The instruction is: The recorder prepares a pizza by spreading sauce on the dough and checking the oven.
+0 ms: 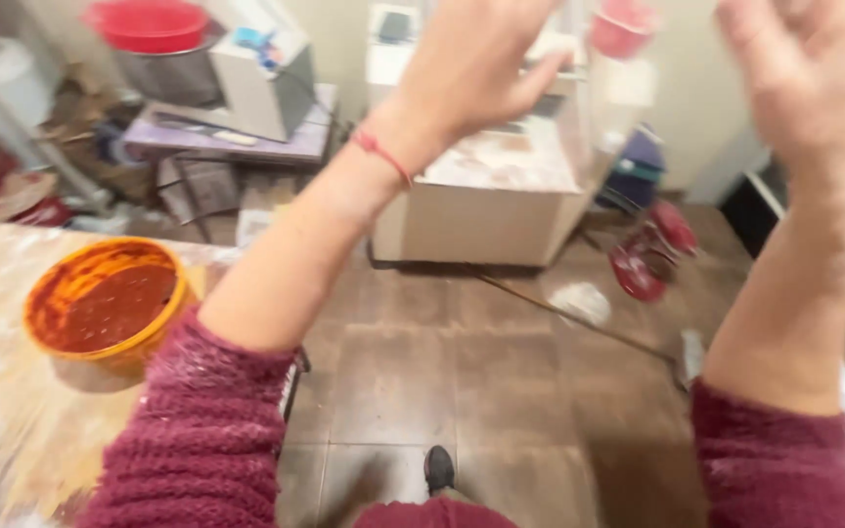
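Both hands are raised in the air, and nothing is held in either: the left hand [476,59] is seen released, its fingers loosely spread above a white box-shaped machine [501,196], while the right hand [814,68] is likewise open and empty near the upper right edge. A thin red cord bracelet [380,152] is worn on the left wrist. Well apart, at the left, an orange round plastic bucket of red sauce [110,303] is set on a flour-dusted table [2,430]. A brown tiled floor [442,381] is seen below.

Orange bucket [108,305] of red sauce on floury surface [2,411]; white cabinet [486,210], red bowl [149,24], tiled floor [422,372].
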